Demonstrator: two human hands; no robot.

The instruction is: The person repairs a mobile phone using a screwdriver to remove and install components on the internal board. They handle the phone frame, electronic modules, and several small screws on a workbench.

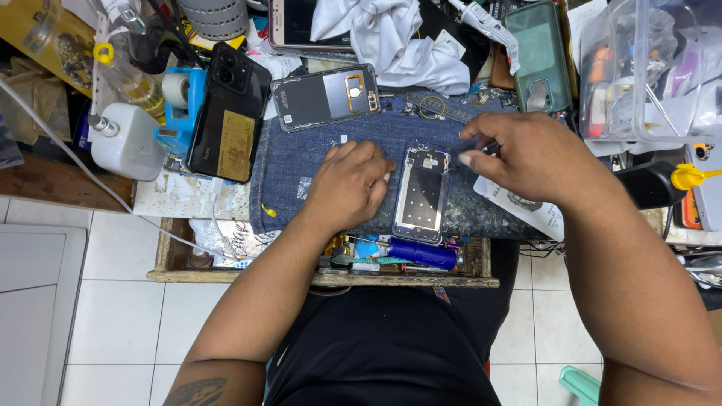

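Head view, looking straight down at a crowded little workbench. Opened phone frame [422, 193], back cover off, flat on a blue denim cloth [293, 162], so soft cloth keeps it from sliding or getting scratched. Left hand [348, 186] curled low on the cloth, knuckles up, fingertips touching the left edge of the frame, likely to keep it from moving. Nothing gripped inside that hand; fingers bent and close together. Right hand [532, 156] just right of the frame's top, wrist bent, fingers pinched tight around a thin dark tool [490, 148]; tip mostly hidden, so kind of tool hard to tell. Both forearms coming in from the bottom, elbows wide, hands meeting over the frame.

Round about: black phone [230, 113] lying on its face to the left, a grey phone back panel [325, 96] above the left hand, white charger plug [128, 141] far left, white rag [402, 37] at the top, blue-handled screwdriver [423, 253] near the bench's front edge.
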